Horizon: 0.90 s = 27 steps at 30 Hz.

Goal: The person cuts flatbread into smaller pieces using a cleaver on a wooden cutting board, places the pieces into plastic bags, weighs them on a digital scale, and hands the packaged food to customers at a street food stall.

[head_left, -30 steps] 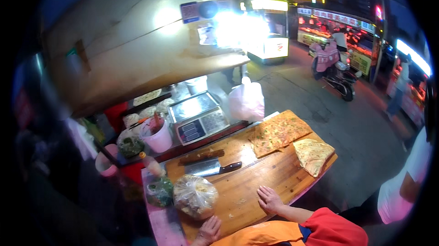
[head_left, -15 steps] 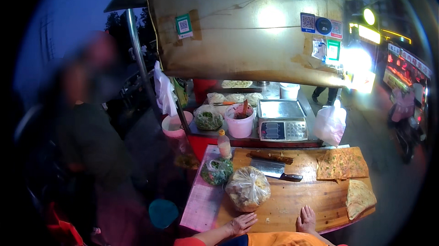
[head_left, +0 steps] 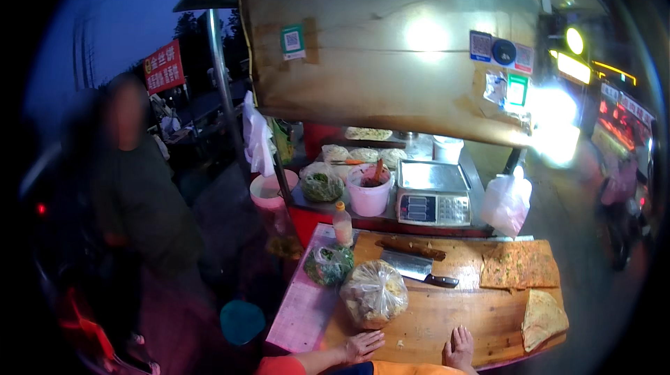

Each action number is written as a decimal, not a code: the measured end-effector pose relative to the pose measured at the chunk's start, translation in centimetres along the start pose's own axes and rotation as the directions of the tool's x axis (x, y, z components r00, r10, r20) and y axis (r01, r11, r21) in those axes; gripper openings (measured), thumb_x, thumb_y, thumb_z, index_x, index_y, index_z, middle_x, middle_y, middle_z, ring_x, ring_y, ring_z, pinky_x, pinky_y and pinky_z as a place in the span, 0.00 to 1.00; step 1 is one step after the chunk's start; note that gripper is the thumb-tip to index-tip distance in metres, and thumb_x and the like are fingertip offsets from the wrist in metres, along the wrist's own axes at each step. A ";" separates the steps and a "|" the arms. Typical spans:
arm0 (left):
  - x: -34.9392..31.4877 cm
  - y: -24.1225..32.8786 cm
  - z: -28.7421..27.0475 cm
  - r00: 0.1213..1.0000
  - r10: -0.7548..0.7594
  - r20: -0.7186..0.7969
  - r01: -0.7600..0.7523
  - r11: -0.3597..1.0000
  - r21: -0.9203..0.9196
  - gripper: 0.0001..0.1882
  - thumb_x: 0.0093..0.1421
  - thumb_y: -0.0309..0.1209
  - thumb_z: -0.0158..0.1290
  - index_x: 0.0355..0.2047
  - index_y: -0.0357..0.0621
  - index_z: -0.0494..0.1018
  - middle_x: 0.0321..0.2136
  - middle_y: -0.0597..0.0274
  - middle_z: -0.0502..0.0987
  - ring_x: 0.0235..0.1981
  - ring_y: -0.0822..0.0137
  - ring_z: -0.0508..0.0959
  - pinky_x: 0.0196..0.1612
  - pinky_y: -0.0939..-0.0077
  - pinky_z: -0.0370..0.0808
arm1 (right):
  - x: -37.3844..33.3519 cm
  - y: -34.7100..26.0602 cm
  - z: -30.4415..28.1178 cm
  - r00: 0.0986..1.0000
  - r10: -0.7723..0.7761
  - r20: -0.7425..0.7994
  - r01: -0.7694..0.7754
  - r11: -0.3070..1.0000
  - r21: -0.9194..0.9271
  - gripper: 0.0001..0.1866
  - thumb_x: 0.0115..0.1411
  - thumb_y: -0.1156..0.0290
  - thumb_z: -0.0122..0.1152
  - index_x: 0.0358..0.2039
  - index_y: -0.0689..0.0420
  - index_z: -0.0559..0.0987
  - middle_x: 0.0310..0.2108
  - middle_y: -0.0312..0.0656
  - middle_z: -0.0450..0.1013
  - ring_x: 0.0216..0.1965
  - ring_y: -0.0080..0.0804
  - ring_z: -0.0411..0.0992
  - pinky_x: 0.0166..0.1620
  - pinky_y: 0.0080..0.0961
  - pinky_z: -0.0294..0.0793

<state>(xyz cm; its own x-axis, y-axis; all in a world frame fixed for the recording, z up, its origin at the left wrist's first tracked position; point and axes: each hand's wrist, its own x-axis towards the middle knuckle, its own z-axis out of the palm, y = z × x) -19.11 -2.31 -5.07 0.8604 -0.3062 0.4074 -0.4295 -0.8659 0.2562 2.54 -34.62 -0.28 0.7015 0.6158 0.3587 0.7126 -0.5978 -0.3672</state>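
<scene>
My left hand lies flat at the near edge of a wooden board, its fingers stretched toward the right. Just beyond it sits a clear plastic bag full of pale food pieces. My right hand rests open on the same edge, fingers pointing away from me. Neither hand holds anything. A cleaver with a dark handle lies farther back, beside a brown rolling pin. On the board's right are a rectangular seasoned flatbread and a folded, wedge-shaped flatbread.
Left of the board stand a bag of chopped greens and a yellow-capped bottle. Behind it are a digital scale, a white tub and another greens bag. A person stands at the left, near a teal stool.
My view has shifted slightly, so the scene sits a little differently. The person at the left has turned or moved, and a red sign now shows behind. Both my hands stay on the board.
</scene>
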 end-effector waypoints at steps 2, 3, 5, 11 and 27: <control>0.0 0.5 -0.4 0.998 -0.041 0.037 0.040 0.999 0.027 0.32 0.59 0.35 0.55 0.63 0.41 0.64 0.64 0.47 0.64 0.65 0.50 0.65 0.63 0.58 0.66 | 0.0 -0.1 -0.2 1.000 -0.004 0.002 0.004 1.000 0.019 0.29 0.56 0.63 0.60 0.57 0.61 0.73 0.61 0.56 0.66 0.64 0.55 0.61 0.66 0.47 0.58; 0.3 0.5 -0.9 0.997 -0.050 0.057 0.047 0.998 0.045 0.31 0.60 0.35 0.54 0.63 0.43 0.64 0.65 0.49 0.64 0.65 0.51 0.65 0.63 0.59 0.67 | -0.2 -0.2 -0.4 1.000 0.007 -0.004 -0.007 1.000 0.027 0.29 0.56 0.63 0.60 0.57 0.61 0.73 0.61 0.56 0.66 0.64 0.54 0.61 0.66 0.46 0.58; 0.6 0.7 -1.0 0.998 -0.050 0.024 0.049 0.998 0.047 0.31 0.58 0.35 0.55 0.62 0.44 0.66 0.64 0.50 0.65 0.65 0.52 0.66 0.61 0.59 0.68 | -0.5 -0.1 -1.0 1.000 0.021 -0.013 -0.020 0.999 0.028 0.28 0.56 0.63 0.60 0.57 0.61 0.73 0.61 0.55 0.66 0.64 0.54 0.61 0.67 0.46 0.58; 1.1 0.3 -0.3 0.997 -0.014 -0.078 0.018 0.999 0.050 0.29 0.56 0.33 0.56 0.60 0.44 0.69 0.62 0.50 0.67 0.63 0.52 0.67 0.59 0.58 0.70 | -0.2 0.0 -1.5 1.000 0.027 -0.001 -0.027 1.000 0.007 0.27 0.58 0.62 0.59 0.57 0.60 0.73 0.62 0.54 0.66 0.64 0.52 0.61 0.67 0.43 0.58; 3.9 2.6 -4.6 0.998 -0.057 0.029 0.055 0.997 0.047 0.25 0.55 0.32 0.57 0.54 0.40 0.72 0.57 0.46 0.71 0.60 0.49 0.71 0.58 0.59 0.71 | -0.1 0.6 -1.5 1.000 0.020 -0.018 -0.019 1.000 0.016 0.27 0.58 0.63 0.60 0.58 0.57 0.72 0.62 0.52 0.66 0.63 0.51 0.62 0.66 0.43 0.59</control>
<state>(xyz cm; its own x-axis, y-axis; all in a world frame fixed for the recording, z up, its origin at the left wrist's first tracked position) -18.15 -3.91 1.20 0.8908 -0.2679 0.3670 -0.3680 -0.8991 0.2369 2.89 -35.85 0.76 0.7155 0.5943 0.3671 0.6985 -0.6014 -0.3878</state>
